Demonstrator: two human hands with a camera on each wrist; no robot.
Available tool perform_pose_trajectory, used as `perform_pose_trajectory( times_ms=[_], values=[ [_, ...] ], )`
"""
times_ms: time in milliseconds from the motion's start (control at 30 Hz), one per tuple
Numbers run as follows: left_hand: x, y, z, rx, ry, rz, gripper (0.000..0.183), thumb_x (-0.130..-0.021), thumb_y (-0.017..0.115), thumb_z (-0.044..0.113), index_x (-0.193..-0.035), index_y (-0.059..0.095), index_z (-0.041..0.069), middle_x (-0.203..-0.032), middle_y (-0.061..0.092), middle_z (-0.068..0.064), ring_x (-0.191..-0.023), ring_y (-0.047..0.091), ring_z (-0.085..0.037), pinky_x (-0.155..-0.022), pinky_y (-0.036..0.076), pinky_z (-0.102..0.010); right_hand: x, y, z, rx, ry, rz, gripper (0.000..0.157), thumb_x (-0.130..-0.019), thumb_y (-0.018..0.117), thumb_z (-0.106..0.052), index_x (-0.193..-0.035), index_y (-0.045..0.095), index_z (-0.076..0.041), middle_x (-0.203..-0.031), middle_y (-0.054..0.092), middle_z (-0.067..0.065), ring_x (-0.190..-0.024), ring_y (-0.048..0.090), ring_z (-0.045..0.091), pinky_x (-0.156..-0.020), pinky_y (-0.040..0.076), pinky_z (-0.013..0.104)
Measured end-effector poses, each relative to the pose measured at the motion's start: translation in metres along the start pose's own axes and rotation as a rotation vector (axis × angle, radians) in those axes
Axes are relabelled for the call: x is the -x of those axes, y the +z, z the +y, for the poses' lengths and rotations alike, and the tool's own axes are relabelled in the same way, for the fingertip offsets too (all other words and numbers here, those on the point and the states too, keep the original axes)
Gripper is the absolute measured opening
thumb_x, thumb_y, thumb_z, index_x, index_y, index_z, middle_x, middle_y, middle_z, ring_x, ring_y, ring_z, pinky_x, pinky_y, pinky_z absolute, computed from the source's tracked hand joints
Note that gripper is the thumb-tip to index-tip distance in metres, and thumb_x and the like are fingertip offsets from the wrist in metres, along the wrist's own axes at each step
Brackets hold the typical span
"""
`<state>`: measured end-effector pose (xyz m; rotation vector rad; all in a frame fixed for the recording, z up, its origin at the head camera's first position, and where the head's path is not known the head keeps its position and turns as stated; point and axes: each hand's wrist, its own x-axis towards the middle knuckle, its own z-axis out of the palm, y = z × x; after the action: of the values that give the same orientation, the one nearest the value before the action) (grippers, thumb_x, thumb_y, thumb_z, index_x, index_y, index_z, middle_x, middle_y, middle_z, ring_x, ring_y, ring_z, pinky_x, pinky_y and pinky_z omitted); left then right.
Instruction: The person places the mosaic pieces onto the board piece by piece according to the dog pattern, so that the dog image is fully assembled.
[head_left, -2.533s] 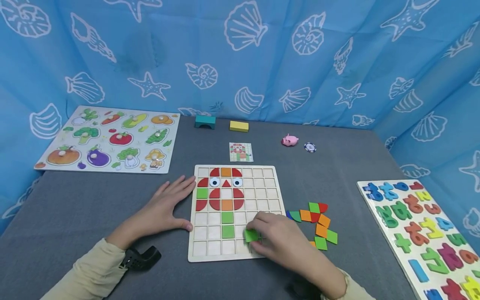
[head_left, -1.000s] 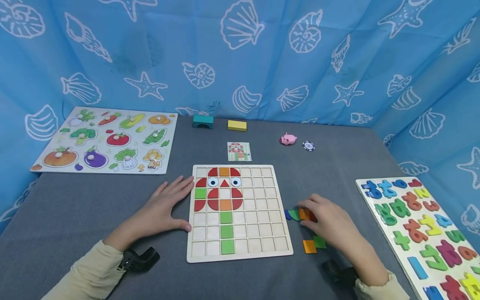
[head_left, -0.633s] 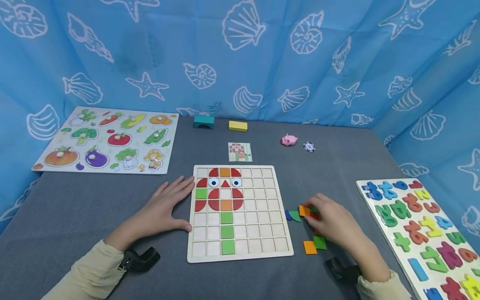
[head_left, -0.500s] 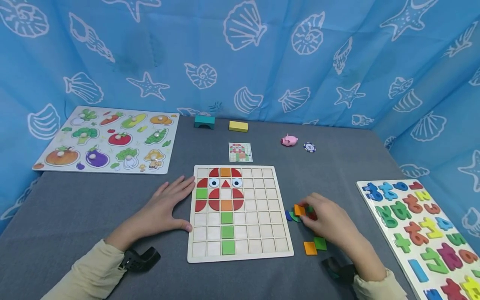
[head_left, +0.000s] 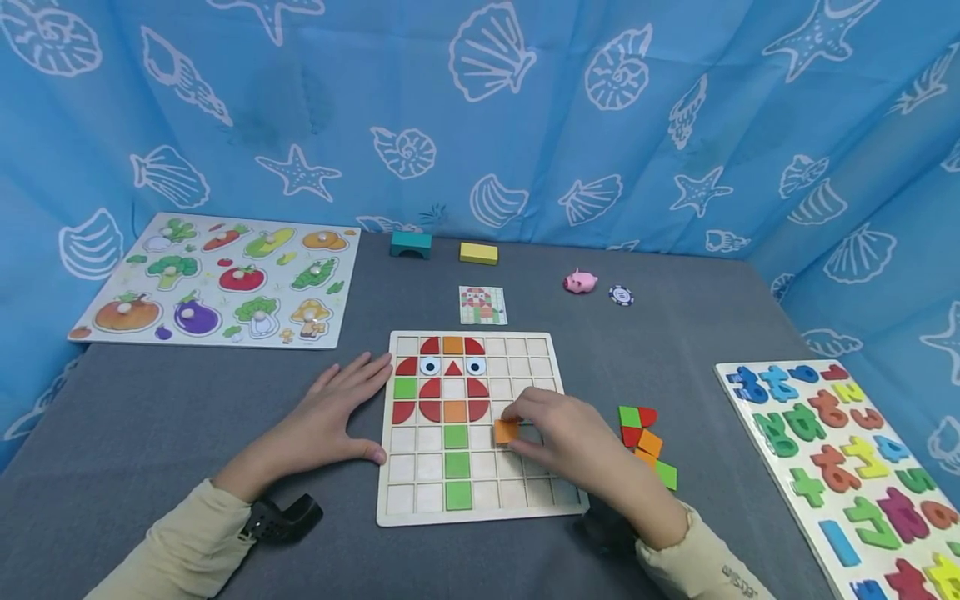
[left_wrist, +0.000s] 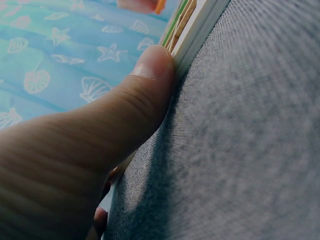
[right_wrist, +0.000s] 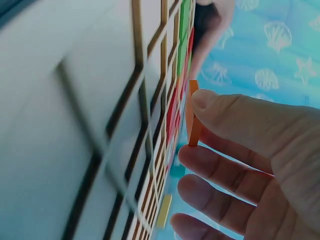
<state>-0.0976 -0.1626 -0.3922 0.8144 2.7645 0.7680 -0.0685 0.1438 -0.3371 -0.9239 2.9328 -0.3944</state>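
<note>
- Carrying the board: grey table (head_left: 225,425).
- Wooden grid board (head_left: 538,367): flat, partly filled with coloured pieces.
- Left hand (head_left: 336,412): fingers straight, spread; fingertips and thumb touching board's left edge.
- Right hand (head_left: 564,433): over board's right half, thumb and finger pinching orange tile (head_left: 504,432).
- Loose tiles (head_left: 649,443): off board's right edge.
- Orange tile: right of top green square (head_left: 455,436); contact with board unclear.

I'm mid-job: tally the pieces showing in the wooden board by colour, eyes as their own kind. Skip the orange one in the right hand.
Red pieces: 9
Green pieces: 4
Orange pieces: 2
Eyes: 2
Total: 17 in view; the right hand hides part of the board.
</note>
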Motion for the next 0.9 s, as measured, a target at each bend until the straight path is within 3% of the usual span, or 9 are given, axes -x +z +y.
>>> perform_pose_trajectory(
  times_ms=[300, 533, 700, 900],
  values=[
    [-0.003, 0.004, 0.001, 0.009, 0.013, 0.003, 0.110, -0.056, 0.063, 0.070, -0.142, 0.022, 0.014, -0.149, 0.016, 0.001, -0.136, 0.008, -0.027, -0.105, 0.004, -0.052, -0.014, 0.009, -0.013, 0.008, -0.083, -0.028, 0.025, -0.074, 0.071, -0.028, -0.097, 0.068, -0.018, -0.087, 0.060, -0.009, -0.076, 0.053, 0.004, -0.070, 0.046, 0.023],
    [0.007, 0.003, -0.008, 0.006, 0.008, 0.021, 0.111, -0.056, 0.062, 0.070, -0.142, 0.022, 0.014, -0.149, 0.016, 0.000, -0.136, 0.008, -0.027, -0.104, 0.005, -0.052, -0.022, 0.015, -0.018, 0.025, -0.095, -0.063, 0.027, -0.074, 0.071, -0.029, -0.099, 0.067, -0.019, -0.088, 0.059, -0.008, -0.073, 0.051, 0.004, -0.066, 0.044, 0.020],
    [0.004, 0.005, -0.007, 0.011, 0.021, 0.023, 0.110, -0.057, 0.061, 0.070, -0.143, 0.021, 0.015, -0.149, 0.015, 0.002, -0.136, 0.007, -0.026, -0.104, 0.005, -0.052, -0.008, 0.001, 0.000, 0.006, -0.028, -0.039, 0.030, -0.074, 0.071, -0.027, -0.102, 0.066, -0.018, -0.087, 0.060, -0.006, -0.072, 0.052, 0.005, -0.062, 0.045, 0.021],
    [0.000, 0.003, -0.004, 0.000, 0.022, 0.014, 0.110, -0.057, 0.061, 0.071, -0.143, 0.021, 0.015, -0.149, 0.015, 0.002, -0.136, 0.007, -0.025, -0.105, 0.004, -0.051, 0.035, -0.019, 0.039, 0.017, 0.181, 0.017, 0.031, -0.075, 0.071, -0.025, -0.103, 0.064, -0.016, -0.081, 0.056, -0.006, -0.065, 0.049, 0.008, -0.056, 0.041, 0.022]
  ],
)
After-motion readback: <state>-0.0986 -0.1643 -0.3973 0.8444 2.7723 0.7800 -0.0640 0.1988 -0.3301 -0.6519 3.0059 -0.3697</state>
